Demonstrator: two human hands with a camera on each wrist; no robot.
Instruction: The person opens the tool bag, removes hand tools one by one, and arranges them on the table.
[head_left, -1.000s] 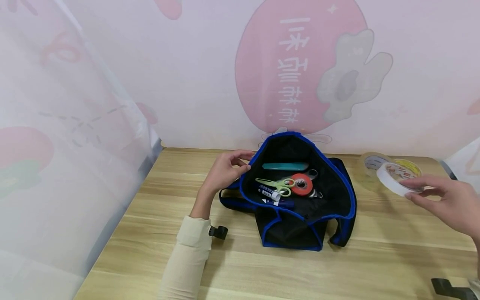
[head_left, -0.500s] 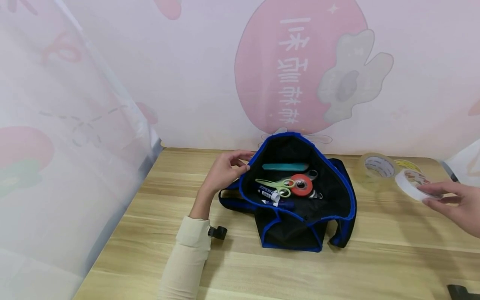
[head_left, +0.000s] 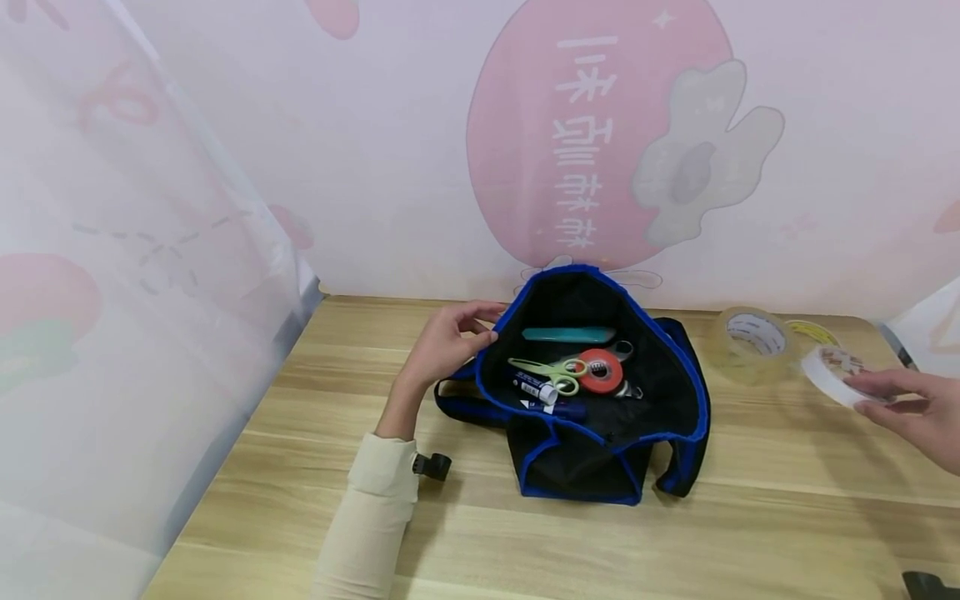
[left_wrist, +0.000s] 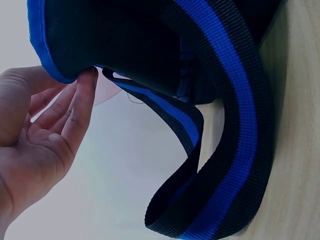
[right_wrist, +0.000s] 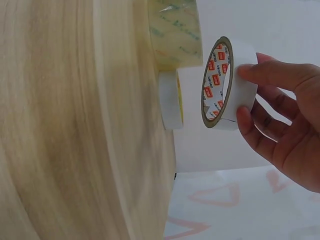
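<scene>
Left (head_left: 447,343) and right hands (head_left: 921,412), well apart, pinch bag (head_left: 583,473) and tape (right_wrist: 241,92).

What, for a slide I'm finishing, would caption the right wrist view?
Right hand pinching a white tape roll, with a clear roll and a third roll nearby.

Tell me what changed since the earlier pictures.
The right hand has moved to the person's right, away from the black bag, carrying the white tape roll and uncovering more of the clear tape roll in the head view. Nothing was let go. The left hand still holds the bag, which stays put.
</scene>
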